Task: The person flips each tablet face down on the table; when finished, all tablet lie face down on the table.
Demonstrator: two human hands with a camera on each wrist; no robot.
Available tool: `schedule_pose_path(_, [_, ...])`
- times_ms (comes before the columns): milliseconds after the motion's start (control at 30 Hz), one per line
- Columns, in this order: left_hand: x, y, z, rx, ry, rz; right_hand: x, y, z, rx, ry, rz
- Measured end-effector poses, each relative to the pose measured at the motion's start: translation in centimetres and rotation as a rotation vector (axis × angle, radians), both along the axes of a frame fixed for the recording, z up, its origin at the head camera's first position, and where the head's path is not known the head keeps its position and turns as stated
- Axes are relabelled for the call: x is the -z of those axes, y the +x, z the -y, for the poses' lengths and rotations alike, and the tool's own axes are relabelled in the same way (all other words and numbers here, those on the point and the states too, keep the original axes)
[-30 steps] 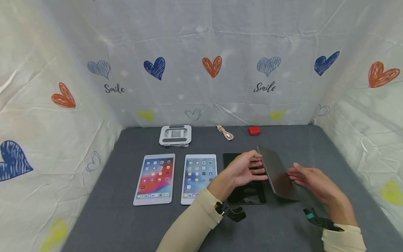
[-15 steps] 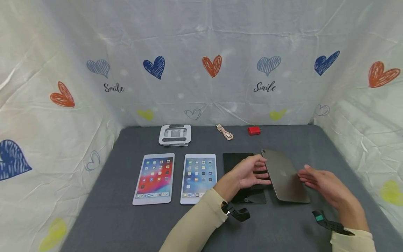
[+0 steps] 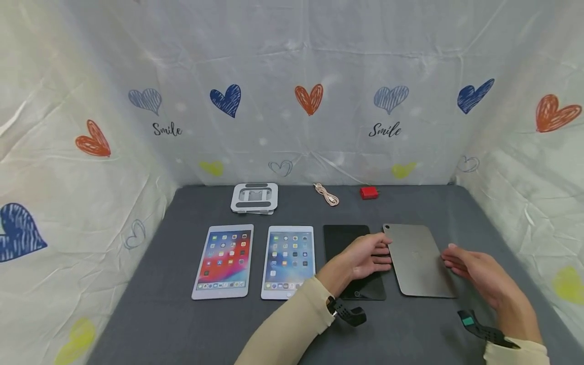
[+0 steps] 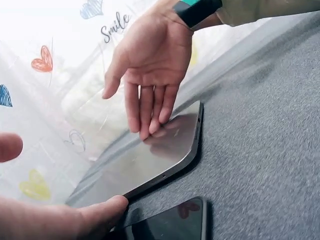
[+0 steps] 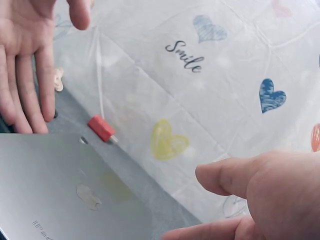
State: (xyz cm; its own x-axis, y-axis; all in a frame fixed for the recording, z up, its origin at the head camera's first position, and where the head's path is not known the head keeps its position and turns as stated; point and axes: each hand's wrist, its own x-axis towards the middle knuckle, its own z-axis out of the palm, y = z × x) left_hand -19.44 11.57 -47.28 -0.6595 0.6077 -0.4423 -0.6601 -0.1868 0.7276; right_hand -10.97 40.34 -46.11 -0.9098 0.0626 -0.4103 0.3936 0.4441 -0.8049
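The gray tablet (image 3: 417,263) lies back-up between the hands, long axis running away from the person; the left hand (image 3: 365,257), fingers loosely spread, touches its left edge and is nearer; the right hand (image 3: 479,274), fingers extended close together, borders its right edge, contact unclear. The table (image 3: 150,329) holds one gray tablet, one black tablet (image 3: 343,237), two white tablets (image 3: 222,261), one folded stand (image 3: 254,205), one cable (image 3: 326,195), one red charger (image 3: 368,193).

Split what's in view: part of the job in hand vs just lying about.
In the job, apparently:
gray tablet, back up
left hand and right hand, at its sides

Seemingly just lying about:
black tablet
left white tablet
right white tablet
stand
cable
red charger
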Motion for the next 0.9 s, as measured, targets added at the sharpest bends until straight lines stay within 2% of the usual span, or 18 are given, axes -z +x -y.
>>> schedule_pose_path(167, [-0.3,0.3,0.5,0.065,-0.016,-0.048,-0.2,0.3,-0.1,0.027,0.019,0.020])
schedule_pose_path(300, [-0.7,0.6,1.8,0.098,-0.019,-0.122,-0.9,0.9,-0.2,0.040,0.023,0.030])
schedule_pose_path(400, [-1.1,0.3,3.4,0.090,-0.005,-0.166,-1.5,1.2,-0.2,0.045,-0.048,-0.009])
schedule_pose_path(567, [-2.3,-0.1,6.2,0.071,-0.004,-0.221,-2.0,1.7,-0.1,0.040,-0.269,-0.084])
schedule_pose_path(667, [-3.1,-0.3,8.2,0.061,-0.003,-0.261,-2.2,1.6,-0.2,0.007,-0.365,-0.129])
schedule_pose_path(900, [-4.2,-0.5,12.8,0.026,0.009,-0.343,-2.8,1.6,1.3,-0.119,-0.385,-0.240])
